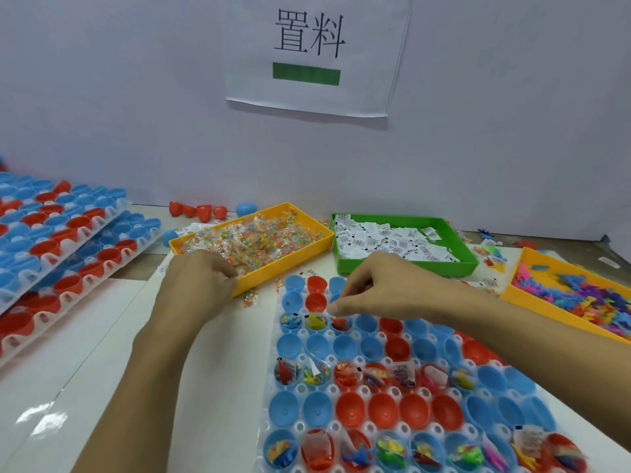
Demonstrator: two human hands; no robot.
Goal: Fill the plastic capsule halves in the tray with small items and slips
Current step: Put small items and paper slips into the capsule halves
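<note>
A clear tray (pixel 300 425) in front of me holds rows of blue and red capsule halves (pixel 350 409); some rows carry small toys and slips, others are empty. My right hand (pixel 382 288) hovers over the tray's far rows with fingers curled and fingertips pinched together above a red-filled half (pixel 339 324); what they pinch is too small to tell. My left hand (pixel 201 285) rests at the near corner of the yellow bin (pixel 252 285) of clear bead packets (pixel 259 240), fingers curled into the packets.
A green bin (pixel 406 266) of white paper slips (pixel 386 240) stands behind the tray. A second yellow bin (pixel 546 312) of colourful small toys is at the right. Stacked trays of capsule halves (pixel 58 247) lie at the left. Loose red and blue halves (pixel 201 211) sit by the wall.
</note>
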